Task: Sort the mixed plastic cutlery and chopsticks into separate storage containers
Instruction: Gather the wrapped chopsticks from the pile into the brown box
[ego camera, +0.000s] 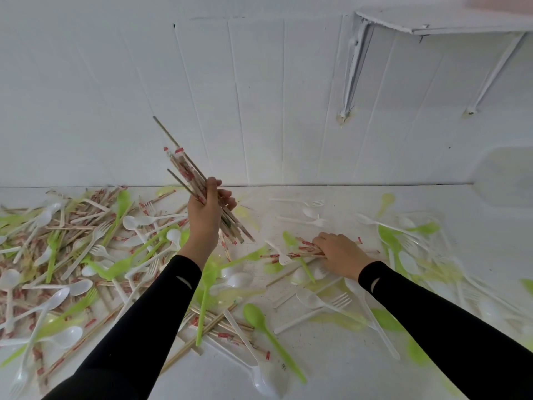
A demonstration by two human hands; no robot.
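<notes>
**Chopsticks in Both Hands, Mess All Around**

Holds a bunch of chopsticks (186, 173) up off the bench (331, 368) with the left hand (206, 216), fingers wrapped tight round the lower part, top ends tilted up and to the left in front of the white wall (259, 96). Grips a few wrapped chopsticks (300, 249) with the right hand (341, 252), palm down, fingers curled over them, the sticks lying flat on the bench. Wears black sleeves (161, 313) on both arms.

Across those low chopsticks: a small white fork (277, 251), touching them. Also crossing them: a green spoon (306, 269), poking out on both sides. Just below the right hand: white spoons and a white fork (340, 302), near the wrist.

Off to the left: a big pile (72, 255) of white spoons, white forks, green spoons and more red-and-white wrapped chopsticks, all mixed up and lying on top of each other. Partly hidden behind the left arm.

Near the front, between the two arms: a long green spoon (274, 345) lying slanted, just beside a long white spoon (240, 340). To the right: more green and white cutlery, blurry and spread out flat.

Up high on the right: a white shelf (447, 23) on thin brackets. At the far right edge: a pale blurry shape (507, 174); cannot tell what.
</notes>
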